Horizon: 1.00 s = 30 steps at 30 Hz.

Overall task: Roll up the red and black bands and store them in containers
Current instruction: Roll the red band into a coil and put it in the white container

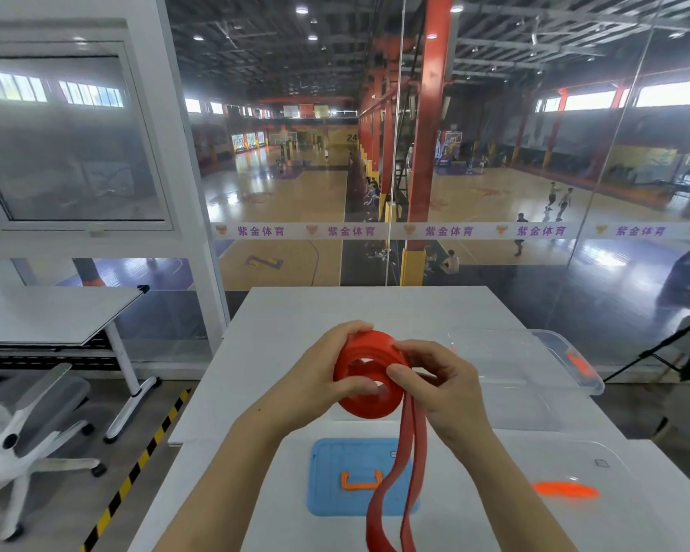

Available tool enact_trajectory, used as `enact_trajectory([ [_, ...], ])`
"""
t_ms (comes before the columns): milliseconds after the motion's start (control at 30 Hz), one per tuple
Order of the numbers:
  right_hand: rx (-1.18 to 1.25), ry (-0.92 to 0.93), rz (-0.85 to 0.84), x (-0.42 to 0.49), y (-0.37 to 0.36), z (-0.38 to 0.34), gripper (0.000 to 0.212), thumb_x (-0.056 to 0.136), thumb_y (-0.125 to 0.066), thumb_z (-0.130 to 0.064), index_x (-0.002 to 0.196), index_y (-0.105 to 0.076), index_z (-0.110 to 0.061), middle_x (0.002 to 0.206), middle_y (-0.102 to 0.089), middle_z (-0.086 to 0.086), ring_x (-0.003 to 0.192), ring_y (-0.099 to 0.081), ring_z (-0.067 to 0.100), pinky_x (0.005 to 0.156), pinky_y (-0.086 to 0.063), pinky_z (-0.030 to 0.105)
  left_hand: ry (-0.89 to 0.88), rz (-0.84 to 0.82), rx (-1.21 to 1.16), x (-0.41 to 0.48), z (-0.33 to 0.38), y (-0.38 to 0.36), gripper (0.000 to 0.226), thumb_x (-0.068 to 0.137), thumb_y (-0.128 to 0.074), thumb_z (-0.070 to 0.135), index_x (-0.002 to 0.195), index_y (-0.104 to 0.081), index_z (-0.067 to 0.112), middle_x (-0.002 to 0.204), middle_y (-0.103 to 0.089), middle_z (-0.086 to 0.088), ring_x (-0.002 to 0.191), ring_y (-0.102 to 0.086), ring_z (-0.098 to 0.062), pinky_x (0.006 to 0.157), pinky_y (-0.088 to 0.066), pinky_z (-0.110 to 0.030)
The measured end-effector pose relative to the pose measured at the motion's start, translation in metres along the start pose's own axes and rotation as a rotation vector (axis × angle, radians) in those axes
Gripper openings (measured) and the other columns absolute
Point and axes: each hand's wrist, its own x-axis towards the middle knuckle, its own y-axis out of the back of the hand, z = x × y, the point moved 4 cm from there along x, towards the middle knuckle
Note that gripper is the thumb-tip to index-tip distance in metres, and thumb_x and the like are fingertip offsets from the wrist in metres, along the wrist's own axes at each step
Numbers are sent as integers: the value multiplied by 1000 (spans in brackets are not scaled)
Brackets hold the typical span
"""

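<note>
- Red band (369, 408): mostly wound into a flat coil with an open centre, held up in the air over the white table (295, 312), about mid-frame. It is not in any container.
- Loose tail (399, 472): two red strands drop from the coil's right edge toward me. They pass over the blue lid and run out of the bottom of the view.
- Left hand (319, 376): I read it as clamped on the coil, with the thumb laid across the front by the centre hole and the fingers curled over the top edge behind.
- Right hand (443, 384): pinching the coil's right edge where the tail leaves, thumb in front and fingers bent behind.
- Blue lid (335, 476): lies on the near table below the hands and has an orange handle (361, 480) at its middle. I cannot tell whether a box sits under it.
- Clear bin (534, 372): on the table to the right of the hands, open at the top, with an orange latch (580, 362) at its far right end. The white table shows through its walls.
- Clear lid (598, 464): near right, with an orange handle (566, 490) that is blurred. I cannot tell what is beneath it.
- Surroundings: a second desk (56, 312) and an office chair (28, 416) stand at left, and a tripod (686, 352) at right. A glass wall ahead looks onto basketball courts.
</note>
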Motion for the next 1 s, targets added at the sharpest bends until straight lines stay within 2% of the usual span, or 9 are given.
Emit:
enact_trajectory([
  [100, 11, -16, -32, 1, 1, 4, 30, 85, -84, -9, 106, -77, -30, 100, -77, -10, 98, -75, 17, 83, -63, 26, -8, 26, -30, 1, 0, -1, 66, 90, -77, 28, 139, -37, 48, 139, -43, 21, 127, -51, -10, 93, -52, -16],
  [200, 16, -22, -31, 2, 3, 4, 28, 85, -84, -12, 106, -77, -30, 102, -77, -8, 101, -74, 19, 84, -64, 29, 7, 11, -53, 2, -1, -3, 70, 89, -78, 27, 137, -35, 50, 139, -40, 22, 125, -50, -9, 89, -52, -14],
  [367, 7, -10, -22, 2, 1, 3, 26, 86, -84, -14, 106, -76, -29, 101, -78, -7, 102, -74, 20, 85, -64, 29, -3, 18, -35, 2, -2, -2, 71, 90, -77, 27, 142, -34, 48, 141, -38, 22, 127, -47, -3, 94, -49, -14],
  [467, 19, -2, -8, 1, 1, 2, 27, 84, -84, -12, 105, -77, -27, 99, -78, -6, 100, -75, 20, 85, -64, 29, -3, 54, -67, 2, 1, -1, 49, 100, -57, 40, 144, -35, 45, 140, -42, 23, 126, -46, 4, 98, -43, -12],
  [533, 26, 2, -8, 1, 0, 2, 27, 83, -85, -10, 105, -77, -25, 98, -78, -6, 99, -75, 20, 85, -64, 31, -3, 109, -87, 1, 4, 0, 44, 98, -45, 49, 141, -40, 44, 135, -48, 23, 124, -48, 7, 99, -43, -12],
  [633, 16, 12, -23, 0, -3, 1, 32, 81, -86, -13, 108, -75, -26, 99, -78, -10, 100, -75, 18, 87, -64, 29, 6, 182, -160, 1, 7, -1, 36, 98, -42, 50, 133, -46, 44, 128, -55, 23, 121, -56, -1, 95, -48, -15],
  [767, 7, -8, -64, -3, -6, 4, 56, 73, -88, -33, 123, -65, -35, 113, -73, -17, 113, -71, 15, 91, -60, 21, -4, 235, -247, 1, 10, -3, 47, 93, -42, 54, 137, -47, 37, 133, -56, 14, 122, -58, -12, 94, -53, -19],
  [833, 3, -29, -53, -4, -4, 6, 58, 71, -88, -36, 123, -62, -39, 113, -72, -20, 113, -71, 12, 92, -59, 20, -9, 258, -268, 1, 12, -2, 50, 92, -42, 54, 138, -47, 36, 135, -55, 13, 123, -57, -12, 91, -53, -14],
  [1000, -41, -55, -49, -4, -5, 7, 55, 78, -90, -23, 121, -60, -40, 110, -73, -22, 110, -71, 8, 89, -60, 18, -2, 283, -304, 1, 9, -2, 45, 93, -42, 55, 135, -47, 41, 133, -55, 16, 123, -56, -9, 89, -51, -9],
])
